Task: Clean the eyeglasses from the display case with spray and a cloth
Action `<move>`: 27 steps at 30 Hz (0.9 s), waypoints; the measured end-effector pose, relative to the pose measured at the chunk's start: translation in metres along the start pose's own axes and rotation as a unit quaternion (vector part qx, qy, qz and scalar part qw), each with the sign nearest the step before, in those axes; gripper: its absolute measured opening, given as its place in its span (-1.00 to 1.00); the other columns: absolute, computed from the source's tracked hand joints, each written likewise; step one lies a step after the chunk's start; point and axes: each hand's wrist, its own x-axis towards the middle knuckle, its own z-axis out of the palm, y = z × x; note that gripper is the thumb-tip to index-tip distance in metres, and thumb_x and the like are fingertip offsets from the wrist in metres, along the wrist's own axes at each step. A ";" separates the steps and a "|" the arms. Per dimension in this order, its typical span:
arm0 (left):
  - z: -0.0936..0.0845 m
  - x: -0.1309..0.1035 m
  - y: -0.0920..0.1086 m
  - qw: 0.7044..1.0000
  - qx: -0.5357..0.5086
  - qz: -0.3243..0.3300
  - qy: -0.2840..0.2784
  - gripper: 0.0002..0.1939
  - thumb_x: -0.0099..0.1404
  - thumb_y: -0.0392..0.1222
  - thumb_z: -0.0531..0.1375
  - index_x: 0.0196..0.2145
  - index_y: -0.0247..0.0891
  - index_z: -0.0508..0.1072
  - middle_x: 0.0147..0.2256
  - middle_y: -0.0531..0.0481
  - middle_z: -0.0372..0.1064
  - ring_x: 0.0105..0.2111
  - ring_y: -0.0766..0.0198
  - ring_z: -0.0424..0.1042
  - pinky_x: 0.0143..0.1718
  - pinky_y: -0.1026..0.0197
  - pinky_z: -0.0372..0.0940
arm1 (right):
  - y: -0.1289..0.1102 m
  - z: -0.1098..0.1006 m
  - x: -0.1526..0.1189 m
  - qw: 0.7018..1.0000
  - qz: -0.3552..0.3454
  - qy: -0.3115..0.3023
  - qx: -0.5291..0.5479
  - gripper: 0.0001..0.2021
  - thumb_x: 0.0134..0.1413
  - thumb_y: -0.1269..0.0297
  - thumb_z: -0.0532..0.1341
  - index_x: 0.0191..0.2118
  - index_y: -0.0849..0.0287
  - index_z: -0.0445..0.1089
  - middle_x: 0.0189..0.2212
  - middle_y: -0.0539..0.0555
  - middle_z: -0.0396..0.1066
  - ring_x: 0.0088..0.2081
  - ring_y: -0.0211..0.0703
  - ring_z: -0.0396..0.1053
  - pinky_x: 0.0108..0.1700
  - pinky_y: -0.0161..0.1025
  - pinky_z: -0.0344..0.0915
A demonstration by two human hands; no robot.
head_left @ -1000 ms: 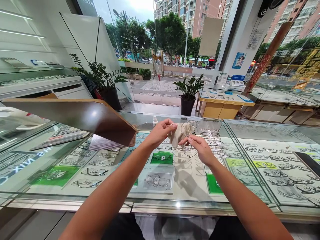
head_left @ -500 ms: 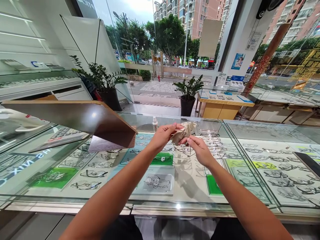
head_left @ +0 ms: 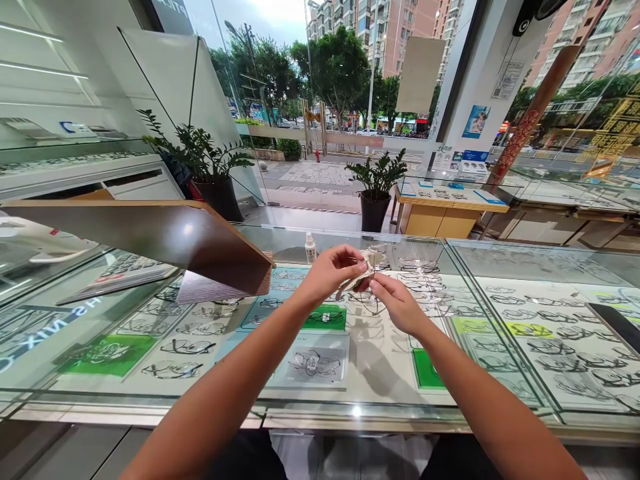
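Above the glass display counter (head_left: 380,400), my left hand (head_left: 336,268) is closed on a crumpled beige cloth (head_left: 371,261), thumb pressed against it. My right hand (head_left: 399,301) pinches a thin-framed pair of glasses (head_left: 371,308) at the cloth's lower right edge. The cloth and fingers hide most of the frame; thin dark parts hang below the hands. It is hard to separate these from the glasses lying under the countertop. A small white spray bottle (head_left: 311,249) stands on the glass just beyond my left hand.
Rows of eyeglasses (head_left: 186,347) lie inside the counter under glass. On the left stand a brown tilted board (head_left: 150,230), a calculator (head_left: 123,273) and a white telephone (head_left: 45,240). A dark phone (head_left: 617,328) lies at the right. Potted plants (head_left: 376,210) stand beyond.
My left fingers have shifted over the cloth, which is bunched more tightly and shows less above the hands. My right hand has moved slightly left and still pinches the glasses.
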 end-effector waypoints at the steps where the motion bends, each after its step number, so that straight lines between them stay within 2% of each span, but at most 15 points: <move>1: 0.001 0.001 -0.003 0.999 -0.023 0.005 0.021 -0.51 0.05 -0.03 0.58 -0.23 -0.26 0.45 -0.35 0.04 0.47 -0.37 0.30 0.47 -0.29 0.24 0.36 | -0.001 0.000 0.000 1.000 -0.003 -0.003 0.003 -0.55 0.47 -0.12 0.11 -0.10 0.14 0.58 -0.15 0.11 0.56 -0.10 -0.02 0.42 0.07 -0.09 0.30; 4: 0.006 0.003 -0.009 0.995 -0.088 0.003 0.049 -0.36 -0.03 -0.08 0.62 -0.12 -0.23 0.38 -0.28 0.05 0.46 -0.34 0.32 0.47 -0.26 0.25 0.37 | -0.002 0.001 -0.001 1.000 -0.017 -0.004 0.017 -0.57 0.48 -0.10 0.11 -0.11 0.12 0.57 -0.19 0.09 0.54 -0.14 -0.04 0.39 0.06 -0.10 0.31; 7: 0.012 0.001 -0.010 0.995 -0.093 -0.020 -0.018 -0.42 0.08 0.05 0.57 -0.12 -0.27 0.42 -0.32 0.02 0.45 -0.42 0.35 0.41 -0.37 0.28 0.28 | -0.003 0.001 -0.002 0.999 -0.021 -0.005 0.029 -0.59 0.49 -0.07 0.11 -0.07 0.12 0.57 -0.16 0.10 0.53 -0.14 -0.06 0.37 0.07 -0.11 0.30; 10: 0.016 -0.003 -0.008 0.996 -0.036 -0.032 -0.071 -0.50 0.21 0.19 0.47 -0.25 -0.32 0.48 -0.47 0.10 0.30 -0.54 0.45 0.19 -0.52 0.33 0.07 | -0.002 0.001 -0.002 0.999 -0.019 -0.001 0.034 -0.58 0.48 -0.09 0.13 -0.05 0.13 0.57 -0.16 0.10 0.52 -0.12 -0.05 0.38 0.07 -0.11 0.31; 13: 0.017 -0.006 -0.008 0.997 -0.008 -0.050 -0.063 -0.47 0.22 0.27 0.44 -0.30 -0.29 0.47 -0.53 0.16 0.16 -0.61 0.49 -0.02 -0.61 0.33 -0.10 | 0.000 0.000 -0.002 0.999 -0.018 0.008 0.036 -0.56 0.45 -0.13 0.15 -0.07 0.14 0.58 -0.21 0.10 0.50 -0.12 -0.04 0.38 0.05 -0.10 0.32; 17: 0.016 -0.006 -0.010 0.997 -0.023 -0.035 -0.071 -0.50 0.26 0.26 0.42 -0.26 -0.25 0.45 -0.50 0.13 0.22 -0.57 0.44 0.10 -0.61 0.34 -0.05 | 0.006 0.000 0.000 0.997 0.014 0.013 0.074 -0.56 0.39 -0.17 0.20 -0.10 0.12 0.60 -0.21 0.09 0.52 -0.13 -0.05 0.39 0.05 -0.10 0.32; 22: 0.011 -0.003 -0.008 0.992 -0.075 0.005 -0.105 -0.49 0.38 0.28 0.31 -0.31 -0.29 0.44 -0.47 0.03 0.35 -0.47 0.36 0.28 -0.41 0.30 0.20 | 0.012 -0.002 0.001 0.987 0.030 0.006 0.159 -0.65 0.41 -0.08 0.23 -0.13 0.10 0.58 -0.13 0.11 0.56 -0.06 -0.04 0.43 0.04 -0.11 0.33; 27: 0.004 -0.002 -0.002 0.991 -0.045 0.032 -0.118 -0.62 0.46 0.14 0.28 -0.23 -0.28 0.49 -0.47 -0.02 0.47 -0.50 0.32 0.35 -0.41 0.26 0.23 | 0.006 -0.005 0.000 0.989 0.023 -0.010 0.149 -0.67 0.44 -0.04 0.22 -0.17 0.09 0.57 -0.16 0.09 0.56 -0.07 -0.07 0.43 0.05 -0.13 0.30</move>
